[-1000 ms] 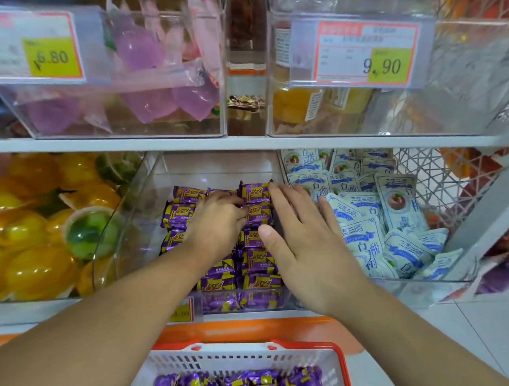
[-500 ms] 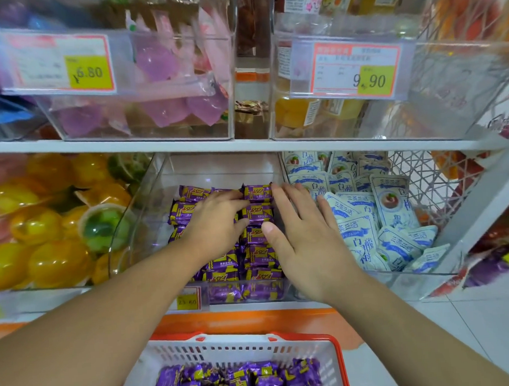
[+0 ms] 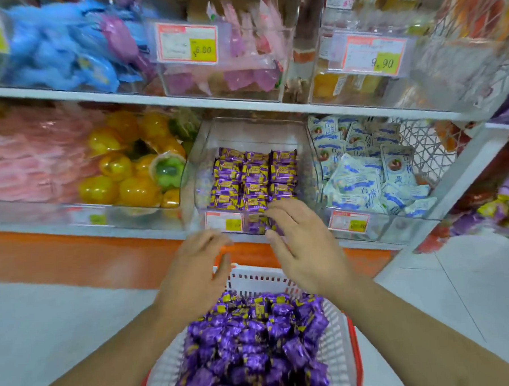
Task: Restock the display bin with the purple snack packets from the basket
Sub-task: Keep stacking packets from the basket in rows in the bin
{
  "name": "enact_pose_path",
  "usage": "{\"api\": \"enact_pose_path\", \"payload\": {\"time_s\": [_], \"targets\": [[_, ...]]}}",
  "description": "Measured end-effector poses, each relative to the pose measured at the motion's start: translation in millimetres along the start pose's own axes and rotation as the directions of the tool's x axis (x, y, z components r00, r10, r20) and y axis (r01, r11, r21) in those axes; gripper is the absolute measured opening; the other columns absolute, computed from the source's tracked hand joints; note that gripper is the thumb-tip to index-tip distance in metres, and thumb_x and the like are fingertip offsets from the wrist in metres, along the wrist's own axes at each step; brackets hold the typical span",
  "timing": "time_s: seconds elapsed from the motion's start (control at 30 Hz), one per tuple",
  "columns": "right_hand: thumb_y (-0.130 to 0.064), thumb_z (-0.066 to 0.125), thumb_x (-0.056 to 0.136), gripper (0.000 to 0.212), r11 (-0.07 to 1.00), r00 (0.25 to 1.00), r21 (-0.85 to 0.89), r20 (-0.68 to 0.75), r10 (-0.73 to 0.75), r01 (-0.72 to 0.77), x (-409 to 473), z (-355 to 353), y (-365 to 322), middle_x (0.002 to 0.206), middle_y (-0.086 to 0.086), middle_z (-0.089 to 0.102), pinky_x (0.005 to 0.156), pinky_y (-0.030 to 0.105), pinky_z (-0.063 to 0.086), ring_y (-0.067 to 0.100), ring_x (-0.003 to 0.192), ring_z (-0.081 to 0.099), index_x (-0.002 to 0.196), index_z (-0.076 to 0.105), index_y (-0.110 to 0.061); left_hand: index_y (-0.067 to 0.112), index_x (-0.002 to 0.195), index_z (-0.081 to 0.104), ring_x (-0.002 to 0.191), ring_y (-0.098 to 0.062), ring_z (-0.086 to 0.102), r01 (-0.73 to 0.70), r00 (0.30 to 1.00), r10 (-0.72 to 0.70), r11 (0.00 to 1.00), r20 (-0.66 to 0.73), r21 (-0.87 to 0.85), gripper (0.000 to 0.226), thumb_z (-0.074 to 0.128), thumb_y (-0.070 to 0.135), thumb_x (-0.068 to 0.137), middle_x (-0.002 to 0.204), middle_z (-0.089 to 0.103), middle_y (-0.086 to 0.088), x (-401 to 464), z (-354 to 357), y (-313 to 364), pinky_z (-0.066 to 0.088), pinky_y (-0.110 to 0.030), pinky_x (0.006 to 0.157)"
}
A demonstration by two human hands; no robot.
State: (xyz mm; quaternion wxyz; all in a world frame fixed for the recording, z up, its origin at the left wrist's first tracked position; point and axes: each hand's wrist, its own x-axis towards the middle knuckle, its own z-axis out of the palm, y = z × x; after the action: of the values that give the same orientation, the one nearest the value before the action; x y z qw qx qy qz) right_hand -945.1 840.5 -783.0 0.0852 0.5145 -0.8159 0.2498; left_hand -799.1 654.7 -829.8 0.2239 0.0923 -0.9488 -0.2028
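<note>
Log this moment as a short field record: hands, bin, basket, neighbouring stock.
left hand: open, holding nothing, in front of the shelf edge above the basket
right hand: open, fingers spread, holding nothing, in front of the bin's front wall
display bin: clear, purple snack packets in neat rows, bare floor behind them
basket: white with a red rim, below the shelf, piled with loose purple packets
right neighbour: white and blue packets
left neighbour: yellow jelly cups

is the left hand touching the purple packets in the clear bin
Apart. The head view shows the left hand open in front of the display bin, below the purple packets inside, with the bin's front wall between them.
</note>
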Motion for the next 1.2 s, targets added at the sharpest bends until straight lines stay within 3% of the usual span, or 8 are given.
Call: {"api": "enact_pose_path", "payload": {"time_s": [0.13,0.3,0.47,0.57,0.7,0.93,1.07,1.2], "targets": [[-0.037,0.041,0.102,0.041,0.994,0.961,-0.006,0.255,0.108,-0.111,-33.9,48.1,0.5,0.124,0.008,0.063,0.102,0.043,0.046,0.030,0.118,0.056,0.127,0.062,-0.011,0.018,0.128,0.064,0.120,-0.031,0.058,0.197,0.939,-0.229,0.970,0.256,0.145,0.050,0.049,0.041,0.087,0.134,0.057,-0.003,-72.2,40.3,-57.9,0.050,-0.047,0.097],[-0.045,0.031,0.101,0.046,0.933,0.696,-0.107,0.638,0.330,-0.344,-70.2,126.4,13.7,0.127,0.007,0.064,0.101,0.044,0.050,0.032,0.122,0.059,0.127,0.060,-0.021,0.018,0.154,0.043,0.143,-0.038,0.035,0.331,0.798,-0.443,0.888,0.408,0.318,0.079,0.032,0.057,0.086,0.158,0.036,-0.013,-95.7,57.7,-101.0,0.041,-0.055,0.108],[-0.038,0.045,0.108,0.052,0.894,0.503,-0.080,0.803,0.319,-0.441,-108.9,195.9,13.9,0.163,0.005,0.037,0.118,0.041,0.037,0.027,0.146,0.040,0.158,0.037,-0.025,0.033,0.162,-0.013,0.156,-0.028,-0.015,0.414,0.671,-0.533,0.846,0.516,0.336,0.083,0.032,0.066,0.100,0.167,-0.028,0.000,-113.6,89.7,-116.3,0.006,-0.048,0.126],[-0.041,0.048,0.108,0.062,0.866,0.452,-0.125,0.812,0.370,-0.484,-118.5,231.5,12.1,0.169,0.007,0.025,0.119,0.048,0.037,0.030,0.151,0.035,0.163,0.027,-0.024,0.037,0.158,-0.021,0.155,-0.027,-0.023,0.405,0.653,-0.540,0.841,0.531,0.358,0.087,0.028,0.073,0.097,0.163,-0.037,0.001,-114.1,95.5,-116.9,0.000,-0.049,0.126],[-0.037,0.059,0.104,0.057,0.815,0.447,-0.157,0.770,0.455,-0.558,-125.3,257.6,13.0,0.157,0.008,0.038,0.114,0.048,0.043,0.032,0.141,0.044,0.154,0.038,-0.019,0.035,0.160,-0.017,0.154,-0.027,-0.022,0.398,0.626,-0.553,0.833,0.549,0.386,0.090,0.020,0.080,0.091,0.162,-0.038,0.001,-111.1,93.2,-116.9,-0.001,-0.049,0.126],[-0.019,0.071,0.097,0.023,0.773,0.515,-0.097,0.694,0.504,-0.627,-120.5,240.6,21.6,0.087,0.005,0.058,0.069,0.050,0.052,0.020,0.071,0.055,0.095,0.048,-0.019,0.032,0.161,-0.013,0.154,-0.028,-0.024,0.400,0.561,-0.585,0.811,0.586,0.426,0.087,0.023,0.077,0.096,0.163,-0.038,-0.001,-101.3,86.1,-106.5,-0.003,-0.052,0.126],[-0.026,0.074,0.096,0.021,0.752,0.566,0.034,0.681,0.465,-0.658,-99.1,202.2,20.3,0.094,0.009,0.065,0.074,0.047,0.052,0.021,0.075,0.059,0.098,0.055,-0.019,0.030,0.163,-0.006,0.154,-0.028,-0.025,0.473,0.531,-0.597,0.798,0.602,0.373,0.083,0.027,0.072,0.099,0.162,-0.039,0.002,-91.5,77.2,-94.9,-0.005,-0.051,0.126],[-0.031,0.079,0.090,0.020,0.778,0.647,0.170,0.675,0.355,-0.605,-65.2,148.2,13.6,0.098,-0.001,0.067,0.081,0.038,0.051,0.016,0.085,0.062,0.095,0.060,-0.026,0.018,0.160,0.023,0.155,-0.031,-0.004,0.422,0.639,-0.552,0.834,0.536,0.356,0.065,0.033,0.052,0.105,0.168,-0.005,-0.011,-65.9,61.9,-68.3,0.002,-0.050,0.127]]}}
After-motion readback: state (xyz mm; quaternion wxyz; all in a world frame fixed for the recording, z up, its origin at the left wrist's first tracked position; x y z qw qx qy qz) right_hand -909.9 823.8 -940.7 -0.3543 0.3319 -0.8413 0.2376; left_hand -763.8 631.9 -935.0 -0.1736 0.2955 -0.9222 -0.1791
